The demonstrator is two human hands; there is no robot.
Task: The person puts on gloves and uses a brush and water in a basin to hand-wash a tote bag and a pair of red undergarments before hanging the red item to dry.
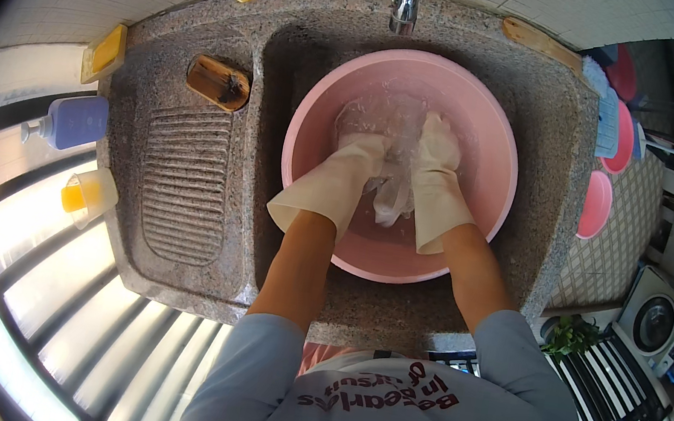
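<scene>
A pink plastic basin (385, 271) with water in it stands in the right-hand bowl of a speckled stone laundry sink (546, 195). Both my hands are down inside the basin, in cream rubber gloves with wide cuffs. Between them lies a wet, translucent whitish piece of thin material (391, 202), cloth or plastic film. My left hand (362, 144) touches its left side, fingers hidden by water and material. Along its right side is my right hand (440, 144), fingers pointing to the far rim. How firmly either hand grips cannot be told.
A chrome tap (406, 0) hangs over the basin's far side. Left are a ribbed washboard (185, 186), a wooden brush (219, 83), a yellow soap box (104, 54), a purple pump bottle (75, 121) and a plastic cup (90, 195). A wooden board (541, 43) lies back right.
</scene>
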